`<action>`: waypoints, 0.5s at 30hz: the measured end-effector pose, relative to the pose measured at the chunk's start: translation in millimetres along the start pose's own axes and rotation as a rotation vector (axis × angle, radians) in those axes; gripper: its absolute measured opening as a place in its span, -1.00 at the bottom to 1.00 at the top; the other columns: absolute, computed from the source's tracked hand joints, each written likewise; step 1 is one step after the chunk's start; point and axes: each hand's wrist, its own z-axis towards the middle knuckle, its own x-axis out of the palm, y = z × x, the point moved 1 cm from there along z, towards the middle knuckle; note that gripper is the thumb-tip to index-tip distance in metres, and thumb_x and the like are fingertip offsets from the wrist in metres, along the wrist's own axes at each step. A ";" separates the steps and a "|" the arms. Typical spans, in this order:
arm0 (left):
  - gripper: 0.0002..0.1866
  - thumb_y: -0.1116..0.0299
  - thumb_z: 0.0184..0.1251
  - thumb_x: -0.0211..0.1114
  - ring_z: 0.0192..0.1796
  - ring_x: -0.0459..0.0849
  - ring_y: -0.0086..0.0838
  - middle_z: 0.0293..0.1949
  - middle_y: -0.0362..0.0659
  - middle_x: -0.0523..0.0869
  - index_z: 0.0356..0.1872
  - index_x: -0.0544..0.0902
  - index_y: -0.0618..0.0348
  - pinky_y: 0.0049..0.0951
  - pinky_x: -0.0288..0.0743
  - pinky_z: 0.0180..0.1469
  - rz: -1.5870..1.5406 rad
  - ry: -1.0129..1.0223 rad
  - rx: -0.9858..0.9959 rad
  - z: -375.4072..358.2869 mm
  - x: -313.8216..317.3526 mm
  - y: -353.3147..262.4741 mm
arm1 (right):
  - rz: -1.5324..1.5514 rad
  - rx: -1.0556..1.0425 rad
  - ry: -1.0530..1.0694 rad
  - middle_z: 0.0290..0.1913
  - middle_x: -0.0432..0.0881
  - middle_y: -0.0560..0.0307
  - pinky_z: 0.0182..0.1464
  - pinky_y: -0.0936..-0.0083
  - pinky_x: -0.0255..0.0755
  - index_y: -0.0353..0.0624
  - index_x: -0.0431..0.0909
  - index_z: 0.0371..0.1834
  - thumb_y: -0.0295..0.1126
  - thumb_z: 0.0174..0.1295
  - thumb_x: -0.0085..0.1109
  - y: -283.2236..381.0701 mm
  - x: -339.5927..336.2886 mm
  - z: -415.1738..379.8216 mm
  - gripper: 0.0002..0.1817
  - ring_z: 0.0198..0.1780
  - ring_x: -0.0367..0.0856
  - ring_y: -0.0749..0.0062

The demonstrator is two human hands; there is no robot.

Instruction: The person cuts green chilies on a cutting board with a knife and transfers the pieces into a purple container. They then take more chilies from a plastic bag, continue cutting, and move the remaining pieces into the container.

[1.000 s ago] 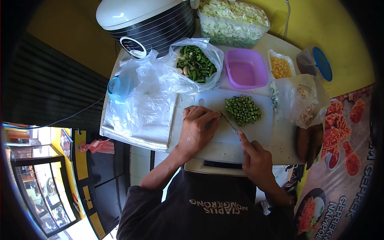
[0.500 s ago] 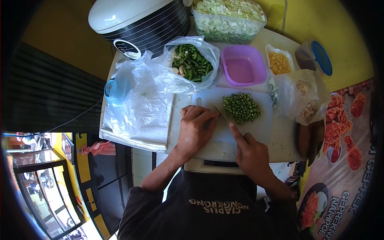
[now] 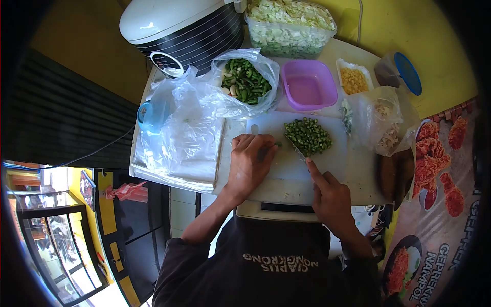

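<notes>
A white cutting board [image 3: 335,166] carries a pile of chopped green pieces [image 3: 308,136]. My right hand [image 3: 328,193] grips a knife [image 3: 298,150], its index finger stretched along the top and its blade at the left edge of the pile. On the board's left part, my left hand [image 3: 251,159] is closed with curled fingers round a small green piece [image 3: 277,144], whose end shows at the fingertips. Behind the board are an open plastic bag of green chilies [image 3: 246,82] and a purple tub [image 3: 310,86].
A rice cooker [image 3: 179,36] stands at the back left, beside a clear tub of shredded cabbage [image 3: 291,30]. Thin plastic bags [image 3: 186,117] cover a tray at the left. To the right are a yellow-filled container [image 3: 354,80], a blue-lidded container [image 3: 407,73] and a plastic bag [image 3: 383,123].
The knife and my right hand have moved right, away from my left fingertips to the chopped pile. My left hand stays nearly in place. The view has shifted slightly.
</notes>
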 end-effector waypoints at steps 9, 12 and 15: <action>-0.87 0.49 0.22 0.58 -0.16 0.81 -0.26 -0.27 -0.12 0.86 -0.21 0.86 0.16 -0.24 0.53 0.14 -0.013 -0.014 0.067 1.0 -1.9 -0.2 | 0.026 -0.051 -0.021 -0.38 0.51 0.08 -0.44 0.18 0.52 0.13 0.36 0.67 -0.59 0.27 0.26 9.5 2.7 1.7 -0.16 -0.52 0.59 0.18; -0.87 0.49 0.22 0.57 -0.17 0.81 -0.26 -0.27 -0.13 0.86 -0.21 0.87 0.15 -0.24 0.53 0.14 -0.003 -0.027 0.080 0.2 -1.0 0.4 | 0.001 -0.062 -0.013 -0.38 0.51 0.08 -0.43 0.19 0.52 0.14 0.37 0.67 -0.59 0.26 0.27 8.6 5.4 2.3 -0.15 -0.52 0.59 0.18; -0.86 0.50 0.22 0.58 -0.18 0.80 -0.26 -0.28 -0.14 0.86 -0.20 0.87 0.14 -0.24 0.53 0.14 0.007 -0.039 0.083 -1.1 0.7 0.5 | -0.020 -0.063 0.005 -0.38 0.51 0.08 -0.43 0.19 0.52 0.15 0.38 0.67 -0.59 0.25 0.27 9.3 1.5 2.5 -0.16 -0.51 0.59 0.18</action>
